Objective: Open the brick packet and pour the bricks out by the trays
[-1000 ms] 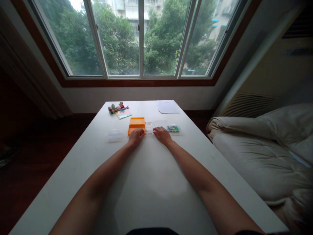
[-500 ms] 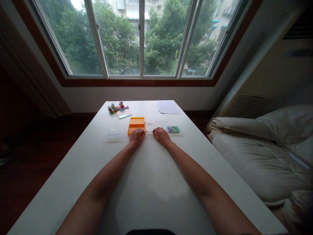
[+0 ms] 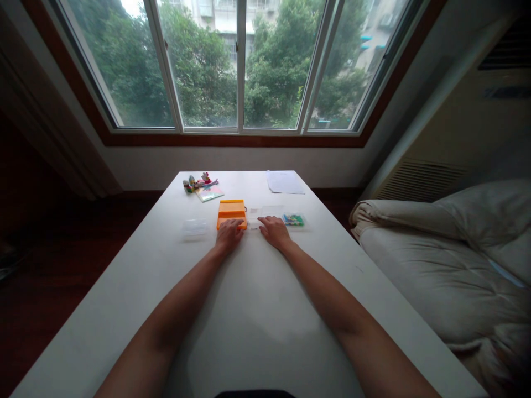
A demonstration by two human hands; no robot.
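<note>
An orange plastic case (image 3: 232,207) lies with its lid open on the white table. My left hand (image 3: 229,234) rests at its front edge, palm down, with the fingers loosely stretched out and nothing visible in them. Beside the case is a small clear plastic box (image 3: 254,219). My right hand (image 3: 274,231) is at the right side of this box, fingers extended over its edge and apart. Just right of that hand sits a clear box with green and colourful contents (image 3: 293,219); the small pieces are too small to make out.
Another clear plastic case (image 3: 194,228) lies to the left. Small colourful figures (image 3: 194,183) and a pastel card or booklet (image 3: 210,193) are at the back left. White paper sheets (image 3: 284,182) lie at the back right. A beige sofa (image 3: 435,254) stands beyond the right edge.
My left hand has drawn slightly back and left from the orange case's front right corner, its fingers loosening. My right fingertips have shifted slightly left and straightened.
</note>
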